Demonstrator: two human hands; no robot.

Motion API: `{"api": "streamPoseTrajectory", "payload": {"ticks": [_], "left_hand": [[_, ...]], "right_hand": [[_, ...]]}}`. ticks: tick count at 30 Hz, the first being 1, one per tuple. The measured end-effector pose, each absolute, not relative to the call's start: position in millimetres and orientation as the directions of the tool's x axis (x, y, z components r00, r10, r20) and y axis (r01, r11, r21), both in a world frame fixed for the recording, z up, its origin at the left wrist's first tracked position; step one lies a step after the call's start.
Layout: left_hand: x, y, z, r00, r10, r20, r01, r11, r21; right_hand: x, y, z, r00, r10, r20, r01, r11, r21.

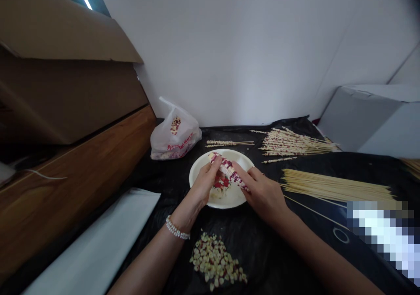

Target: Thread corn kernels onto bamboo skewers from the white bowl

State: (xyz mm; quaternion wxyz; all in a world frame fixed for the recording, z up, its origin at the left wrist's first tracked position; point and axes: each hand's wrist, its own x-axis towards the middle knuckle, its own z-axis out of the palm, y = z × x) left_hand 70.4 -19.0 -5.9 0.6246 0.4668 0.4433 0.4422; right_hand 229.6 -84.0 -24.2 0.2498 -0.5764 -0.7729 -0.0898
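Both hands are closed on a corn cob [226, 169] with red and white kernels: left hand [204, 184] pinches its upper side, right hand [262, 194] wraps the lower end, over a white plate [197, 174] on the black-covered desk [262, 251]. The cob's visible part carries its kernels. A pile of loose kernels [215, 260] lies nearer the person and threaded skewers [292, 144] lie beyond (bare skewers [334, 186] at right, untouched). A plastic bag [175, 135], cardboard box [65, 98] and grey box [370, 115] border the area, and none obstructs the hands.

We see bare black worktop [262, 247] between kernel pile [216, 260] and loose skewers [337, 186]; bag [174, 137] and boxes [65, 67] crowd the left.
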Motion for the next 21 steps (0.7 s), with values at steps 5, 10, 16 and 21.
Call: {"api": "streamPoseTrajectory", "payload": {"ticks": [5,10,16,21], "left_hand": [[69,-19,-10,0.369,0.926,-0.077,-0.121,0.130,0.984],[70,-20,-10,0.385,0.923,0.003,-0.110,0.043,0.993],[73,-22,-11,0.377,0.926,0.032,-0.158,0.031,0.987],[74,-22,-15,0.357,0.934,0.010,-0.166,0.053,0.985]], "right_hand": [[229,-82,-29,-0.162,0.859,0.486,0.899,0.332,-0.287],[230,-79,-24,-0.169,0.872,0.460,0.768,0.409,-0.493],[229,-80,-11,-0.142,0.882,0.449,0.658,0.423,-0.623],[230,-80,-10,-0.124,0.906,0.405,0.636,0.386,-0.668]]}}
